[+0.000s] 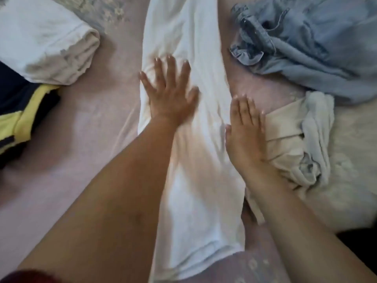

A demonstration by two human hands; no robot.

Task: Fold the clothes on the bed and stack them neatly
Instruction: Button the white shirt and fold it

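Both flat with fingers straight, the left hand (170, 92) is pressing the white garment (195, 127) while the right hand (245, 127) is resting at its 3 o'clock edge.

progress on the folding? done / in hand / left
Done: a folded white garment lies at upper left. In hand: the left hand and right hand press flat on a long white garment, folded narrow. Left: crumpled denim, a beige and pale bundle and the navy-yellow garment. No stack visible.
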